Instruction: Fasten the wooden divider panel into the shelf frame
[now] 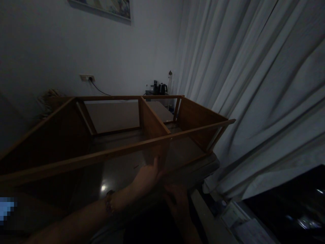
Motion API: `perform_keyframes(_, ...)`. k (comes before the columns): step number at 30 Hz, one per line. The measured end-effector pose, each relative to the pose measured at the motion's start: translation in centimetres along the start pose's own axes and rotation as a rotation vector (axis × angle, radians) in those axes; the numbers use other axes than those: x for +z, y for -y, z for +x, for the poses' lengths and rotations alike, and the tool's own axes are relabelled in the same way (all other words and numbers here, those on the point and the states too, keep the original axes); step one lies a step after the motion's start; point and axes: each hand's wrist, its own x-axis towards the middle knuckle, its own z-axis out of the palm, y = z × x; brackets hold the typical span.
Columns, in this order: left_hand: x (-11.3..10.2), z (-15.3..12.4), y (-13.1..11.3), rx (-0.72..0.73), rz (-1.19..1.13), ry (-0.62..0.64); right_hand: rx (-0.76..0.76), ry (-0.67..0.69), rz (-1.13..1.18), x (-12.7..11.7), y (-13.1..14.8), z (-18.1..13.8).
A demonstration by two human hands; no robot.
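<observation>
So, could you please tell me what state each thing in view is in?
Frame, open-sided
Divider, upright
Left hand, one digit raised, grip unclear
Right hand, fingers bent, grip unclear
Bracelet, worn
Plug, in the socket
Kettle, upright
Curtain, hanging in folds
Picture, hung on the wall
</observation>
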Motion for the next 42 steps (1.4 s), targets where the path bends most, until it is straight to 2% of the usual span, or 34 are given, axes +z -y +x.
perform_keyframes(3, -0.3, -0.1, -0.1, 0.003, 0.001, 0.018, 0.100, -0.061, 0.073, 0.5, 0.7, 0.4)
perform_keyframes(8, -0.7, -0.1, -0.2, 0.005, -0.021, 0.071, 0.404, -0.163, 0.264, 1.4, 1.8, 0.8)
perform_keyframes(10, -0.6, -0.1, -0.2, 0.008, -0.027, 0.061, 0.467, -0.197, 0.311, 1.5, 2.0, 0.8)
perform_keyframes(13, -0.3, -0.1, 0.0, 0.010, -0.041, 0.015, 0.421, -0.166, 0.260, 1.5, 1.9, 0.7)
perform_keyframes(19, 0.0, 0.0, 0.1, 0.018, -0.044, 0.009, 0.144, -0.189, -0.139, 1.1, 0.6, 0.2)
perform_keyframes(25, -0.1, 0.0, 0.1, 0.002, -0.018, 0.018, 0.047, -0.050, -0.185, -0.6, 0.3, 0.6)
perform_keyframes(28, -0.1, 0.0, 0.0, -0.013, -0.025, 0.034, 0.061, 0.016, -0.163, -0.9, 0.4, 0.9)
perform_keyframes(31, -0.2, 0.0, 0.0, -0.016, -0.027, 0.033, 0.141, 0.049, -0.109, -0.4, 0.5, 0.8)
perform_keyframes(37, -0.2, -0.1, 0.1, 0.009, -0.042, 0.034, 0.380, -0.049, 0.218, 1.0, 0.9, 0.1)
perform_keyframes(42, -0.2, -0.1, 0.2, 0.029, -0.059, 0.019, 0.383, -0.057, 0.275, 1.1, 1.6, 0.4)
